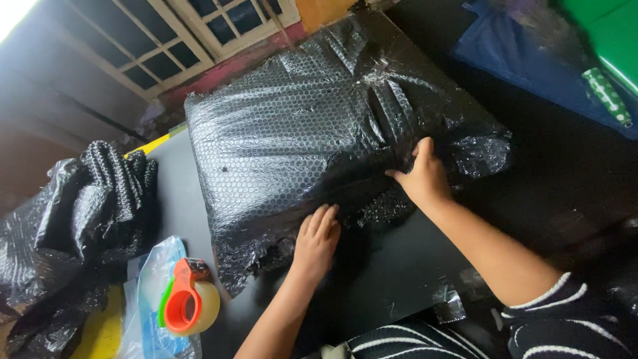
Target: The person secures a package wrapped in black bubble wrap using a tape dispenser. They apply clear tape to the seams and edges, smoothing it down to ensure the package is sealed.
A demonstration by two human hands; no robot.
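Wrapping step: both flat, ungripping, left hand [316,240] and right hand [425,178] press the parcel [299,133]'s near flap, which needs taping next

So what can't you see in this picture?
- What is inside the bubble-wrapped parcel: the black wrap covers it fully.
- The fingertips of the left hand and right hand: pressed against or tucked into the wrap's edge.
- The tape dispenser: its lower part lies behind a clear bag.
- The green roll: cut off near the right edge, too small to identify.
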